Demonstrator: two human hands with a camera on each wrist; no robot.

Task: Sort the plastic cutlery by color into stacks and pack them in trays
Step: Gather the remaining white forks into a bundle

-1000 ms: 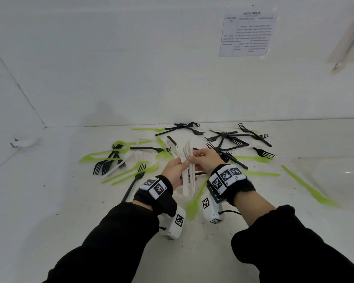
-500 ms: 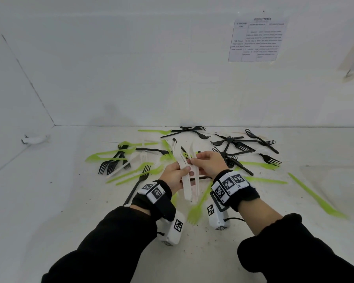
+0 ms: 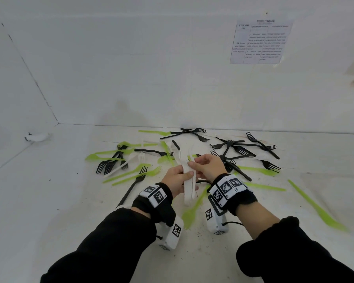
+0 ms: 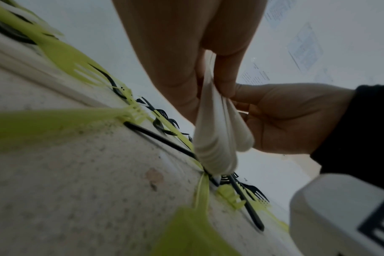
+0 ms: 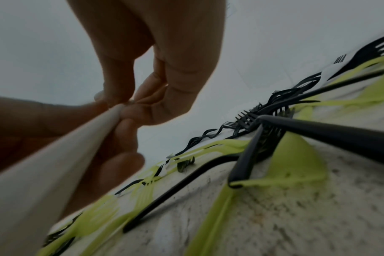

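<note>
Squaring a white stack (image 3: 187,180) upright over the counter (image 3: 49,201), the left hand (image 3: 177,178) curls its fingers round the handles low down while the right hand (image 3: 207,167) pinches them higher up. Handle ends stand close to the counter; touching or not is unclear. Doing this well probably means tapping the ends level and nesting the heads before loosening either grip. Green forks (image 3: 131,173) and black forks (image 3: 233,147) lie scattered beyond, unsorted.

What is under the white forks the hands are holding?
Below the white forks, held by the left hand and right hand, lie a green fork and a black handle on the table. Anything directly beneath is covered.
</note>
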